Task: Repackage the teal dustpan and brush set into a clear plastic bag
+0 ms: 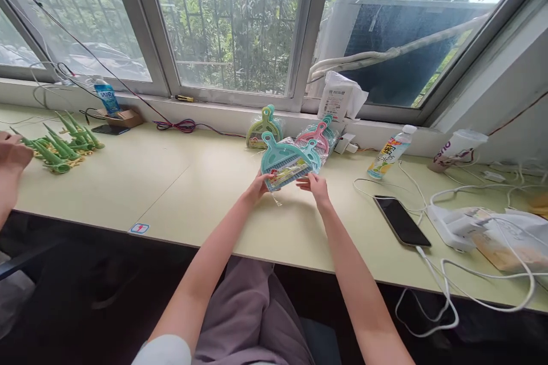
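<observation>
A turquoise mini dustpan and brush set (285, 162) in clear plastic wrap, with a printed card inside, is held tilted up just above the table. My left hand (258, 185) grips its lower left edge, thumb on the front. At the lower right corner, my right hand (314, 185) has its fingers closed on the set, partly behind it. Just beyond stand more wrapped sets: a yellow-green dustpan set (259, 132) to the left, and a pink dustpan set (310, 136) with turquoise ones to the right, partly hidden.
On the right lie a phone (402, 221), a drink bottle (391, 151), a cup (458, 149), a power strip (454, 225) and white cables. Green spiky plastic pieces (62, 145) lie at left beside another person's hand (12, 154). A tissue pack (338, 100) stands by the window.
</observation>
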